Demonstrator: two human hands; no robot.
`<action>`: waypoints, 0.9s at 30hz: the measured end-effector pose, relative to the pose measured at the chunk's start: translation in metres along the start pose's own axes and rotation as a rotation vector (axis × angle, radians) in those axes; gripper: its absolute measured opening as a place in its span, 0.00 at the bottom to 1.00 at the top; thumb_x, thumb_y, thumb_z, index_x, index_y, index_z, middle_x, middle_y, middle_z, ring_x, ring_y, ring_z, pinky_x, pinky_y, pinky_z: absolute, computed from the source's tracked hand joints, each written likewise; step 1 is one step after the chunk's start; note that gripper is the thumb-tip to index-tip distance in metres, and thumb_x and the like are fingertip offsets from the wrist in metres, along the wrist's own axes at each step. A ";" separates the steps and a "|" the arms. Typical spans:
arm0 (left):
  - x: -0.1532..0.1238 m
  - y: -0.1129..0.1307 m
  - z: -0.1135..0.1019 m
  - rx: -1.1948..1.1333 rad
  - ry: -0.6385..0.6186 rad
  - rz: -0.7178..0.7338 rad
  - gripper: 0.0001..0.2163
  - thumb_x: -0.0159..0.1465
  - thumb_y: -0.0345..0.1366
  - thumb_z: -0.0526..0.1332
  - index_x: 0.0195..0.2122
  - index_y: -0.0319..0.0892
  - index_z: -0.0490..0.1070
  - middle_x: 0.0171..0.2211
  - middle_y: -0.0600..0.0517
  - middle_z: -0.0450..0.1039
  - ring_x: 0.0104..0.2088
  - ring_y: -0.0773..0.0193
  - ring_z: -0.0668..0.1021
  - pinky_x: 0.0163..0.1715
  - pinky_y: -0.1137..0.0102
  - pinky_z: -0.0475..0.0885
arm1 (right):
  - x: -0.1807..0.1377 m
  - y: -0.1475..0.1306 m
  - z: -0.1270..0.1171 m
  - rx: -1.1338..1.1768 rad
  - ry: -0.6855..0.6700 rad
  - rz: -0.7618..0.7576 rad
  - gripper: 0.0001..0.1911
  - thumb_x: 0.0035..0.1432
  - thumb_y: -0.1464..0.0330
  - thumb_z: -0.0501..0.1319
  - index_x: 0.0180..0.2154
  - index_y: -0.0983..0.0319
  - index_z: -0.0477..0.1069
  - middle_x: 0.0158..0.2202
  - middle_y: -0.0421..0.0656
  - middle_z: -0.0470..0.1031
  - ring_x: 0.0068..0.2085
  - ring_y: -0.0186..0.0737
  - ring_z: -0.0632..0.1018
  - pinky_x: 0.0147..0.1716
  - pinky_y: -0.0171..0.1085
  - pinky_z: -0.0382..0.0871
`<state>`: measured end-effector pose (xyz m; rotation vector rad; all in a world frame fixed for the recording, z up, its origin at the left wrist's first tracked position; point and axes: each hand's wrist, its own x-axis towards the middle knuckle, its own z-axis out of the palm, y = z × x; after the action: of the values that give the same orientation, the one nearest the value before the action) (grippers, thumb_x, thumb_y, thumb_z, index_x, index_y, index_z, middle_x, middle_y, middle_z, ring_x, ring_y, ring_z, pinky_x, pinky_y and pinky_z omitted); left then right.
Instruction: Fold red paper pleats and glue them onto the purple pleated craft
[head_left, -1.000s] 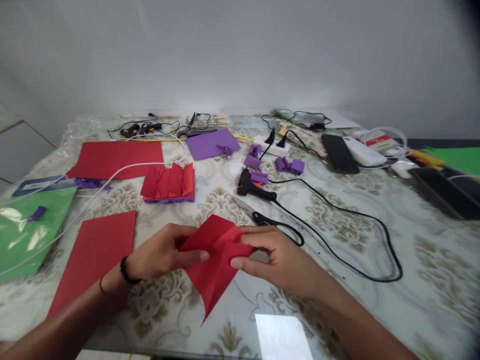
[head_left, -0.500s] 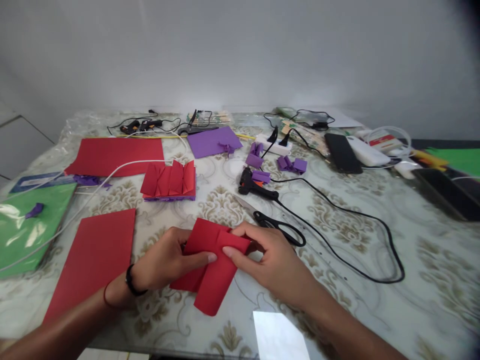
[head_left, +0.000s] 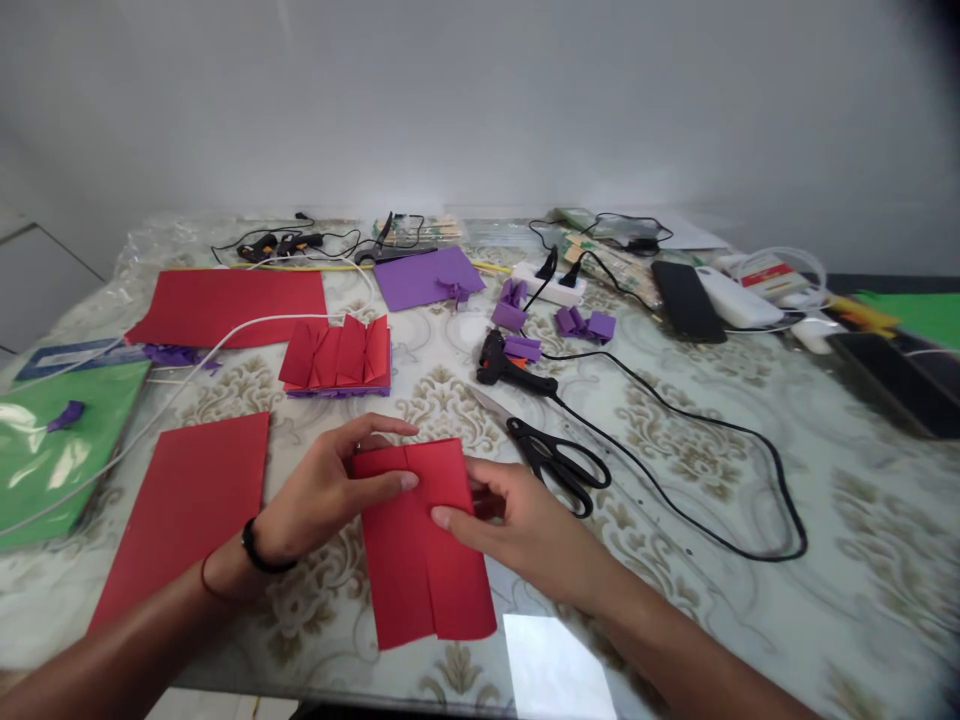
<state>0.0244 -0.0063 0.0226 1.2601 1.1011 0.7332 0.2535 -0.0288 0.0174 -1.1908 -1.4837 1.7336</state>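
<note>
2 bare hands, the left hand [head_left: 322, 490] and the right hand [head_left: 521, 530], hold a rectangular folded red paper sheet [head_left: 397, 570] near the middle of the surface's [head_left: 697, 640] front edge. Each grip is nearly closed on it, thumb on the face, fingers partly hidden behind. For crisp folds, it seems best to keep the 2 flaps' inner edges parallel and press the creases evenly. Beyond lie black-handled metal scissors [head_left: 561, 455], then a black plastic glue gun [head_left: 517, 373]; a flat purple paper sheet [head_left: 416, 282] lies towards the far edge.
</note>
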 end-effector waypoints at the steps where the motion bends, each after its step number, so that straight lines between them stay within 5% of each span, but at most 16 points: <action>1: 0.001 -0.001 -0.001 0.007 -0.005 0.013 0.22 0.61 0.43 0.75 0.54 0.44 0.76 0.36 0.51 0.82 0.33 0.62 0.81 0.32 0.72 0.76 | 0.000 0.000 -0.001 -0.020 0.003 -0.013 0.10 0.64 0.62 0.66 0.44 0.60 0.76 0.39 0.44 0.82 0.42 0.47 0.84 0.39 0.40 0.77; 7: 0.002 -0.003 0.000 0.030 0.035 0.083 0.14 0.62 0.38 0.74 0.47 0.44 0.78 0.44 0.50 0.83 0.44 0.59 0.82 0.43 0.70 0.77 | 0.000 0.004 0.001 -0.025 0.108 -0.065 0.26 0.65 0.64 0.67 0.61 0.52 0.65 0.44 0.41 0.82 0.41 0.42 0.84 0.39 0.40 0.79; 16: 0.001 0.004 -0.001 0.179 -0.095 -0.075 0.17 0.66 0.50 0.67 0.35 0.39 0.78 0.31 0.51 0.79 0.29 0.64 0.77 0.26 0.74 0.71 | 0.001 0.005 0.003 0.010 0.081 -0.049 0.23 0.65 0.65 0.66 0.61 0.52 0.68 0.51 0.43 0.83 0.46 0.44 0.85 0.43 0.42 0.81; 27: -0.001 0.004 0.000 0.227 -0.130 -0.093 0.19 0.67 0.53 0.65 0.34 0.39 0.78 0.29 0.52 0.78 0.27 0.64 0.75 0.25 0.73 0.68 | 0.000 0.004 0.006 -0.078 0.104 -0.073 0.27 0.65 0.66 0.67 0.63 0.52 0.66 0.47 0.42 0.84 0.43 0.43 0.85 0.42 0.42 0.81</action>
<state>0.0248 -0.0069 0.0266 1.4167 1.1512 0.4588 0.2491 -0.0322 0.0130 -1.2313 -1.5251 1.5545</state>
